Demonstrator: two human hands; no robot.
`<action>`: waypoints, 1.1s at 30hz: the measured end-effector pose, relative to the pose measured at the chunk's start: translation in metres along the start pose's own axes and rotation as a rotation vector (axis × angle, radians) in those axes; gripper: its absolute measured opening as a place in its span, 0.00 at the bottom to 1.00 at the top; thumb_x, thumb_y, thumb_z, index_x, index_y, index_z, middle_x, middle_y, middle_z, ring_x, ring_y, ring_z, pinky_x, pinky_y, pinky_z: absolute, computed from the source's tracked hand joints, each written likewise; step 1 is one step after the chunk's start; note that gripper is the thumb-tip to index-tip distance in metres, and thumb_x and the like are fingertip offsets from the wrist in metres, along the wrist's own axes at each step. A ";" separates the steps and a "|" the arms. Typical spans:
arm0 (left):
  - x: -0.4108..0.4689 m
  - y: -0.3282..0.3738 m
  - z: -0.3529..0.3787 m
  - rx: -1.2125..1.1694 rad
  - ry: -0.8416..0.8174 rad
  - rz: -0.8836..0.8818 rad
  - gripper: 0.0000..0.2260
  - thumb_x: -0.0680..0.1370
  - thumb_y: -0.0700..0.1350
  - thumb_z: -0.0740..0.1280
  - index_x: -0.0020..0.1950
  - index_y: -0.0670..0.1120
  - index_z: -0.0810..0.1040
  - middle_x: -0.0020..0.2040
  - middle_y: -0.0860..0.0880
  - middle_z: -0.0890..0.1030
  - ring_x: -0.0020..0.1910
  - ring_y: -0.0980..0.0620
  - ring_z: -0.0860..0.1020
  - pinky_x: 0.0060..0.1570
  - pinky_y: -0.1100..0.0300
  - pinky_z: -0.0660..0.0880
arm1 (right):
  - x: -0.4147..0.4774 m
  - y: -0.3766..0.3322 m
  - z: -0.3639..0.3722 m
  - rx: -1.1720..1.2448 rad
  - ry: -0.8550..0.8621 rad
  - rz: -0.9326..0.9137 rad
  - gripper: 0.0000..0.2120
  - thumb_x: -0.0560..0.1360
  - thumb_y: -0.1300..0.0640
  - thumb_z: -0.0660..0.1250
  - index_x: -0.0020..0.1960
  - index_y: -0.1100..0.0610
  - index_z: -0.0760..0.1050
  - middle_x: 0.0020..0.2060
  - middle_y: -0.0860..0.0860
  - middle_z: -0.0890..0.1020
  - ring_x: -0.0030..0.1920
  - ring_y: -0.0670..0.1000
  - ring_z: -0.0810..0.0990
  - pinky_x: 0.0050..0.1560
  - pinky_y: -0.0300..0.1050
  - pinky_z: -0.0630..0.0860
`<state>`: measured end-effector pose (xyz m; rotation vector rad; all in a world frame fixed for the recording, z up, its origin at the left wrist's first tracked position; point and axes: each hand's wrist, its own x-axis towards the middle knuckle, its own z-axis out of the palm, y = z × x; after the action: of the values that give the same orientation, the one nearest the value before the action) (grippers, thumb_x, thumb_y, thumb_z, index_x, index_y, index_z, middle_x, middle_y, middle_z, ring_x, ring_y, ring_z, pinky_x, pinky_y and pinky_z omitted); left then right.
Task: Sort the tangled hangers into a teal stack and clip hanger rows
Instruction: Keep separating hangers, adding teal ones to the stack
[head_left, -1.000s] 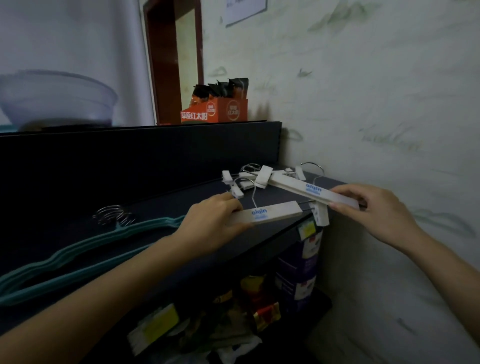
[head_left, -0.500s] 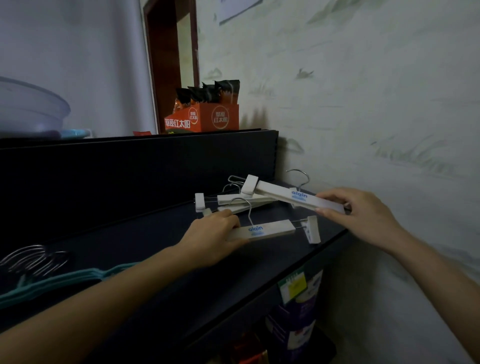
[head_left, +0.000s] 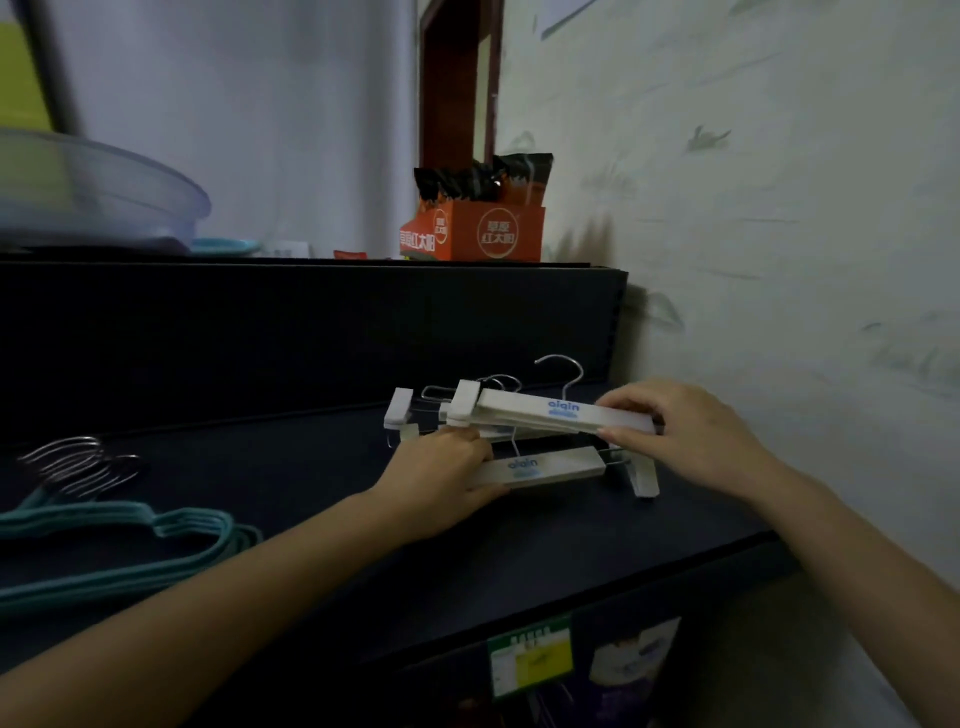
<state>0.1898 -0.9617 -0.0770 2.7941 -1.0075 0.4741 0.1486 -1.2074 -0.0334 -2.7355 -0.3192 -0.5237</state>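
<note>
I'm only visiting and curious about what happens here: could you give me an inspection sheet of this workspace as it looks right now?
Surface: dark shelf top with a raised dark back panel.
Job's things: teal hangers stacked at left, hooks together; upper clip hanger held above the lower clip hanger, which lies on the shelf; other clip hangers behind them.
Clutter: orange box and clear bowl on the upper ledge.
Grips: right hand pinches the upper clip hanger's bar; left hand holds the lower one's left end.
Cables: nothing seen.
Surroundings: patterned wall at right, brown door frame behind.
</note>
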 end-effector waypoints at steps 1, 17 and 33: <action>-0.001 0.001 -0.001 0.016 0.011 -0.009 0.18 0.76 0.59 0.59 0.58 0.48 0.74 0.58 0.52 0.76 0.53 0.53 0.74 0.40 0.61 0.67 | 0.005 0.002 0.004 0.002 -0.013 -0.025 0.12 0.72 0.47 0.67 0.56 0.44 0.77 0.48 0.39 0.78 0.47 0.43 0.76 0.41 0.36 0.70; -0.076 -0.036 -0.049 0.188 0.186 -0.347 0.15 0.76 0.58 0.60 0.57 0.52 0.75 0.51 0.55 0.77 0.49 0.57 0.73 0.43 0.62 0.72 | 0.050 0.000 0.035 -0.190 -0.198 -0.214 0.18 0.74 0.40 0.62 0.62 0.43 0.71 0.58 0.41 0.75 0.57 0.44 0.72 0.49 0.41 0.68; -0.215 -0.081 -0.104 0.301 0.282 -0.653 0.12 0.76 0.53 0.63 0.55 0.49 0.77 0.49 0.54 0.79 0.49 0.54 0.75 0.41 0.63 0.70 | 0.057 -0.164 0.069 0.016 -0.081 -0.625 0.16 0.76 0.41 0.59 0.62 0.44 0.70 0.57 0.41 0.75 0.56 0.43 0.72 0.47 0.39 0.69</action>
<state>0.0603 -0.7472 -0.0531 2.9541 0.0557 0.9323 0.1767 -1.0225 -0.0254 -2.6094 -1.2096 -0.5522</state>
